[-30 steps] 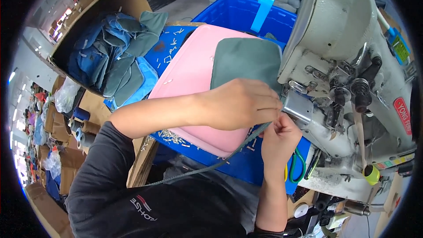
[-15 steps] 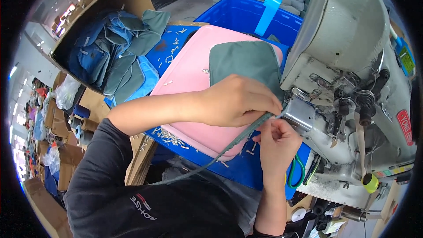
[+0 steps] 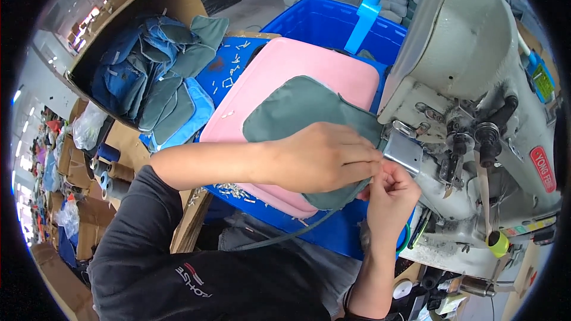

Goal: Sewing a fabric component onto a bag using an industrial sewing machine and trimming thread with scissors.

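A dark green fabric panel (image 3: 297, 107) with rounded corners lies across a pink board (image 3: 238, 102), its right edge at the metal plate of a sewing machine (image 3: 407, 150). Over the panel reaches my left hand (image 3: 333, 157), its fingers closed together on the fabric close to the plate. My right hand (image 3: 392, 193) is beside those fingertips, thumb and forefinger pinched at the fabric's edge; the exact hold is partly hidden. From under the hands a narrow green fabric strip (image 3: 297, 233) trails toward my lap.
At the left, an open cardboard box (image 3: 193, 0) holds green and blue fabric pieces (image 3: 178, 107). A blue bin (image 3: 297, 21) stands behind the board. Thread spools (image 3: 118, 187) sit at the left. Green-handled scissors (image 3: 404, 239) lie partly hidden by my right wrist. Small scraps (image 3: 229, 190) litter the blue tabletop.
The green panel has turned and shifted nearer and leftward on the board, with more of it beneath my left hand. My right hand has moved slightly right; the strip hangs lower.
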The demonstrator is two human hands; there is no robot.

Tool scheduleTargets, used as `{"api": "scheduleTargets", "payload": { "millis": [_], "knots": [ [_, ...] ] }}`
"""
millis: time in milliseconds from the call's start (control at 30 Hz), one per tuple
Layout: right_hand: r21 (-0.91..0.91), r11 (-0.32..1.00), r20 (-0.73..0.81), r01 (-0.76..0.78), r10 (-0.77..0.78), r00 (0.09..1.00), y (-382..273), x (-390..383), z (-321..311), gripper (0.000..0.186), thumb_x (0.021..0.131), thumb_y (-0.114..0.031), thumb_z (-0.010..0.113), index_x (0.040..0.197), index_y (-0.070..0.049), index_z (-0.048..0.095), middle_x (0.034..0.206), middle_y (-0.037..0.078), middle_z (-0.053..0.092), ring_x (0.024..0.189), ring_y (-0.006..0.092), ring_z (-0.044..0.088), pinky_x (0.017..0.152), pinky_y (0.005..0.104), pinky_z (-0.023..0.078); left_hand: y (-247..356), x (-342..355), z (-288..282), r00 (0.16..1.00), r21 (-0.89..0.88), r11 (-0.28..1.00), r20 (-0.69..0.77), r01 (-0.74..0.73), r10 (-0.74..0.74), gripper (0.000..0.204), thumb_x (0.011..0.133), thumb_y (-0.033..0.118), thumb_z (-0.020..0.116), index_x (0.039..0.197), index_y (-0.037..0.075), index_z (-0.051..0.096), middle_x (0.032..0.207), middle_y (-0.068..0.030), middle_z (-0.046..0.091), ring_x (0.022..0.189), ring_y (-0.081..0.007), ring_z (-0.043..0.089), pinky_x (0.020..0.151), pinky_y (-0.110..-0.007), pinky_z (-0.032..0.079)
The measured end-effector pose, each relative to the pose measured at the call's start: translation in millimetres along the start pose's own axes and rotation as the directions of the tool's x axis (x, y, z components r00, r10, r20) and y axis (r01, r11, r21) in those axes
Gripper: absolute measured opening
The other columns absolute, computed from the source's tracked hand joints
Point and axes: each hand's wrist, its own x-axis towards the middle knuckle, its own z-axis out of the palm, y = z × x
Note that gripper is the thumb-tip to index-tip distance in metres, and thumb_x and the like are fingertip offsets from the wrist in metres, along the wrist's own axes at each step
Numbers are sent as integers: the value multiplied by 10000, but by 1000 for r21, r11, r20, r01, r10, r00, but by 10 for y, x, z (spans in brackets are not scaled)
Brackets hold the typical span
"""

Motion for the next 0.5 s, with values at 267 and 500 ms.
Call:
{"api": "scheduleTargets", "payload": {
  "millis": [267, 500],
  "knots": [
    [-18, 1000, 34, -1, 2, 999, 84, -106, -17, 86, 947, 30, 572, 892, 26, 637, 667, -10, 606, 541, 42, 563, 488, 197, 457, 6, 19, -25, 996, -138, 987, -43, 76, -83, 372, 684, 61, 745, 1053, 49, 701, 1119, -102, 708, 986, -268, 707, 805, -361, 586],
    [8, 998, 32, 62, -62, 998, 104, -45, -51, 65, 971, -9, 611, 921, 19, 642, 711, -25, 628, 587, 11, 549, 495, 176, 407, 121, -1, 18, 997, 7, 1000, -73, 23, -23, 342, 699, 73, 739, 1038, 51, 698, 1102, -102, 712, 966, -253, 710, 798, -360, 585]
  ]
}}
